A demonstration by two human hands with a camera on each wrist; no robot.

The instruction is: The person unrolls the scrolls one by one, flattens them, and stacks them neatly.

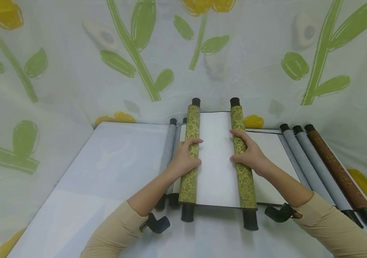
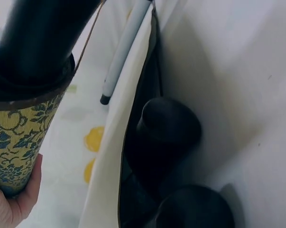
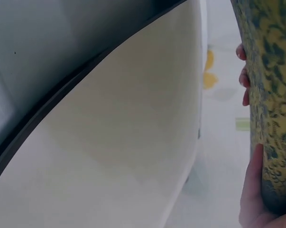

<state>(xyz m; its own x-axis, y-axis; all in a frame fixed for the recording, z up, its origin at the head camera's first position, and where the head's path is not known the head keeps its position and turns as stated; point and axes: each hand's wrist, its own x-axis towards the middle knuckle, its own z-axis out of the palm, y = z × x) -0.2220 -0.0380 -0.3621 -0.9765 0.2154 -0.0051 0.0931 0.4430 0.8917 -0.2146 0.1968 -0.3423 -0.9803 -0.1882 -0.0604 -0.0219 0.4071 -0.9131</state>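
Observation:
A partly unrolled hanging scroll (image 1: 218, 161) shows white paper between two rollers backed in yellow-green patterned cloth, with black end knobs. My left hand (image 1: 183, 159) grips the left roller (image 1: 188, 188), thumb and fingers around it; my right hand (image 1: 251, 154) grips the right roller (image 1: 246, 186) likewise. In the left wrist view the roller (image 2: 24, 137) and its black knob rise past part of my left hand (image 2: 26, 194). In the right wrist view, the other roller (image 3: 278, 95) has fingertips behind it and the thumb of my right hand (image 3: 253, 190) on its near side. The scroll appears raised above the things beneath.
Under it lies another opened scroll with cream paper (image 1: 268, 168). A grey roll (image 1: 169, 143) with black knobs is at its left. On the right lie grey rolls (image 1: 320, 168) and a brown patterned roll (image 1: 338, 168). The white table (image 1: 106, 172) meets flower-printed fabric (image 1: 251, 71).

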